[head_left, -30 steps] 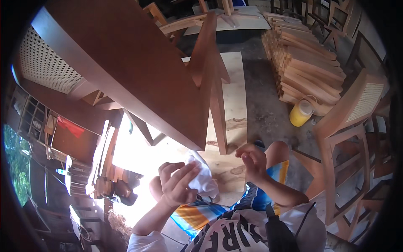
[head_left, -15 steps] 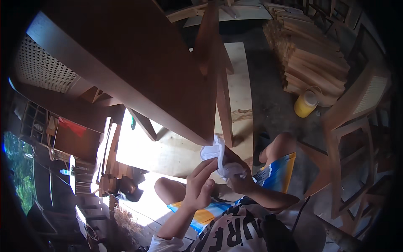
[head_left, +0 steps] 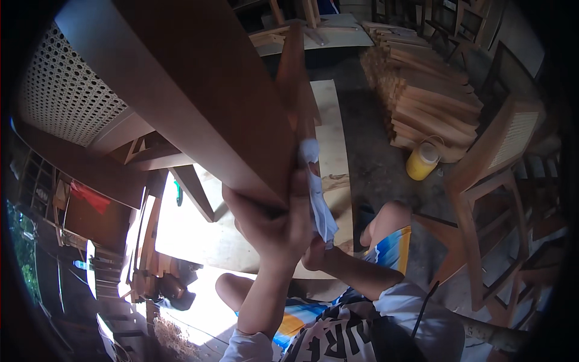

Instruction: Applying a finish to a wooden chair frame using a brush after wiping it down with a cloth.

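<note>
head view: left hand (head_left: 265, 232) closed round a corner of a brown wooden frame (head_left: 199, 96)

counted beside that one frame: two hands, one white cloth (head_left: 322, 217), one yellow jug (head_left: 420, 164), one stack of wooden pieces (head_left: 434, 102), one red cloth (head_left: 90, 198). the left thumb and fingers clasp the frame's lower corner; the right hand (head_left: 315, 254) is just below it, at the white cloth's lower end, fingers mostly hidden, so i cannot tell whether they grip. the white cloth runs along the frame's right side. the jug is well apart, right of the frame; its contents cannot be made out. the red cloth is left of the frame. half a second ago the left hand was below the frame's corner, off the wood, with the white cloth bunched there; now the cloth reaches higher.
</note>
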The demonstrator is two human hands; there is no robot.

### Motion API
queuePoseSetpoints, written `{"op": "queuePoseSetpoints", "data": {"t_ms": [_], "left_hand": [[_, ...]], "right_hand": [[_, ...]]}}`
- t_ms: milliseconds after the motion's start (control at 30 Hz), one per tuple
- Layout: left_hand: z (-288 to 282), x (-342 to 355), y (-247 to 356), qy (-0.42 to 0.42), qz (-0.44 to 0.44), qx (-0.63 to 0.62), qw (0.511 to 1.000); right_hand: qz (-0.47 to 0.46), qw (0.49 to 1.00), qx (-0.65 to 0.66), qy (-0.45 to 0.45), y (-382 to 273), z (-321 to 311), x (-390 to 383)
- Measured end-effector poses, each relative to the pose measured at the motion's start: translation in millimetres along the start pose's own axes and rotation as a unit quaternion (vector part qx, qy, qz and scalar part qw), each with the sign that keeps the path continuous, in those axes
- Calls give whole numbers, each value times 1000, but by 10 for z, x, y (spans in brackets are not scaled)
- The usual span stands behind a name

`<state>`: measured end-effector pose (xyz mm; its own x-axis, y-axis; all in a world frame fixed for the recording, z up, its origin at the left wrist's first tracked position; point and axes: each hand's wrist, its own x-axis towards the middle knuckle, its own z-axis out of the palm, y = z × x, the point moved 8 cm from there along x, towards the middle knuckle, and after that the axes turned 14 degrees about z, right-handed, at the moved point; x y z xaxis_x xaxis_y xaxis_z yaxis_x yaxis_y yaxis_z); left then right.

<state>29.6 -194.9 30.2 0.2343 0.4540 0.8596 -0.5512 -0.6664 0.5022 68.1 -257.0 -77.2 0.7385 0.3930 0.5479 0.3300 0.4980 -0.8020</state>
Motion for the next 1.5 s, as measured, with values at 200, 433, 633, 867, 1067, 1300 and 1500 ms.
{"op": "queuePoseSetpoints", "data": {"t_ms": [200, 433, 633, 867, 1067, 1300, 1500], "left_hand": [[-836, -73, 31, -12, -6, 59, 998], [-1866, -162, -200, -20, -171, -172, 970], [-2160, -315, -216, 28, -139, -86, 986], [-2723, -591, -132, 63, -88, -14, 994], [-2359, -434, -176, 82, -34, 8, 996], [-1846, -424, -157, 26, 34, 135, 990], [-1401, -296, -184, -26, -3, 47, 999]], "right_hand": [[-26, 978, -164, -126, -284, 340, -138], [-229, 950, -161, -136, -331, 1398, -332], [-269, 944, -188, 30, -351, 1661, -387], [-142, 958, -229, 102, 203, 762, 1248], [167, 962, 137, 169, 1231, -1019, 3568], [40, 976, -152, 148, 1105, -546, 2972], [18, 987, -158, 10, 266, 329, 1355]]}}
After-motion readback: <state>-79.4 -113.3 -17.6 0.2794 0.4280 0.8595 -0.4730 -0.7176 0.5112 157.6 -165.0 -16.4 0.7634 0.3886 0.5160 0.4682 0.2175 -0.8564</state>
